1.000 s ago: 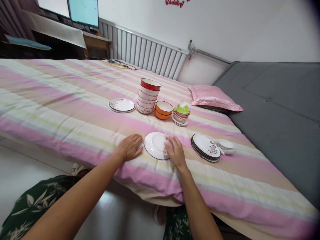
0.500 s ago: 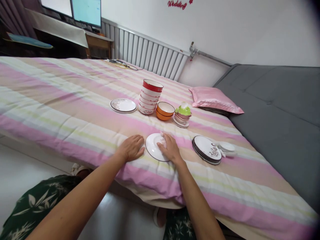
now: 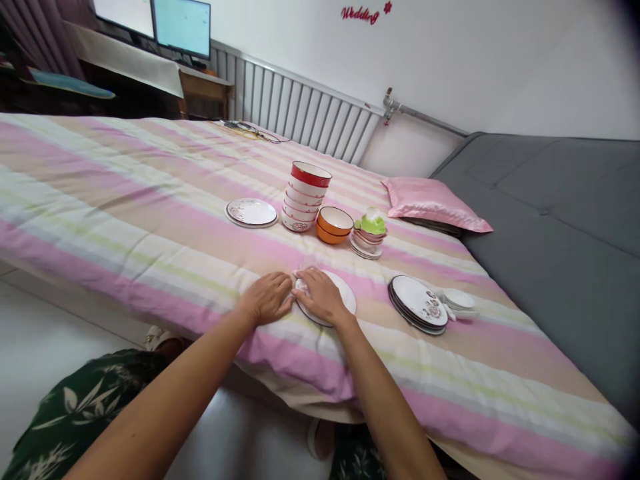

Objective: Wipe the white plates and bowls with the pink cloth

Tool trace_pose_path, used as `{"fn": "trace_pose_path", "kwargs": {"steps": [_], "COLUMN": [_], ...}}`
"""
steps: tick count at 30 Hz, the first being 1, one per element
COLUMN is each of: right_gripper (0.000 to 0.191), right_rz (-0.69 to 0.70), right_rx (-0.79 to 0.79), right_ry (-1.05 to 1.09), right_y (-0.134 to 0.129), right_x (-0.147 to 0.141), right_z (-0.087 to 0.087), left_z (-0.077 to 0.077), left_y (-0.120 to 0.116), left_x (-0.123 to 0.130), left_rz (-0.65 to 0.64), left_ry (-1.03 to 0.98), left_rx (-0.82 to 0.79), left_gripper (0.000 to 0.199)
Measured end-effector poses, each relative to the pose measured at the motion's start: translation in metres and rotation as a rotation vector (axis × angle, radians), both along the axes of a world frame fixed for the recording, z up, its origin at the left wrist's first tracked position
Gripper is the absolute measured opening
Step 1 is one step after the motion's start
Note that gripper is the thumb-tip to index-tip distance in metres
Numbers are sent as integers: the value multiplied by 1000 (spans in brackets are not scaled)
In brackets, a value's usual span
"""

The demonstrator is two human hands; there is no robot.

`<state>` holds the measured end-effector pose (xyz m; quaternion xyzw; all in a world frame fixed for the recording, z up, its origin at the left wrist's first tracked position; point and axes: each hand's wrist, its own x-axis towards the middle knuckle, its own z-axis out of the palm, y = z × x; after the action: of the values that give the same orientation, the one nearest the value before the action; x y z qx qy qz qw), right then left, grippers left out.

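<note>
A white plate [image 3: 344,293] with a thin dark rim lies on the striped bedspread in front of me. My right hand [image 3: 320,295] rests over its left part, fingers closed on a crumpled white tissue [image 3: 301,284] pressed to the plate. At the plate's left edge is my left hand [image 3: 267,298], its fingers bent and holding the rim. The two hands almost touch. Beyond them stand a stack of red and white bowls [image 3: 306,193], two orange bowls [image 3: 334,227] and a pile of small dishes topped by a green one [image 3: 371,223].
To the right lies a stack of dark-rimmed patterned plates [image 3: 415,300], beside small white dishes [image 3: 459,299]. Two patterned plates [image 3: 251,211] lie left of the bowls. A pink pillow [image 3: 435,200] rests by the grey headboard [image 3: 550,213]. Cables [image 3: 250,130] lie at the far edge.
My right hand has slid left across the plate with the tissue, from its right part to its left edge. My left hand has stayed at the rim. The view has shifted slightly.
</note>
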<state>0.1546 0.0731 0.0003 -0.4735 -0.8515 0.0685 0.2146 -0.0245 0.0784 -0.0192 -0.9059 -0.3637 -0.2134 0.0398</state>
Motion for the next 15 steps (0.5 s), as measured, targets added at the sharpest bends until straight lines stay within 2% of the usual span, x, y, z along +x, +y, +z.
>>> {"fn": "trace_pose_path", "kwargs": {"steps": [5,9,15], "right_gripper": [42,42,49], "right_rz": [74,126,109], "right_rx": [29,64,84], "right_ry": [14,11,0], "right_y": [-19,-40,-74], "right_x": [-2,2,18], "right_z": [-1,-9,-20], "left_z": [-3,-4,-2], "left_y": [1,1,0], "left_x": [-1,-2,-2], "left_rz": [-9,5,0], "left_ry": [-1,-24,-16], "left_rx": [3,-18,-20], "left_gripper": [29,21,25]}}
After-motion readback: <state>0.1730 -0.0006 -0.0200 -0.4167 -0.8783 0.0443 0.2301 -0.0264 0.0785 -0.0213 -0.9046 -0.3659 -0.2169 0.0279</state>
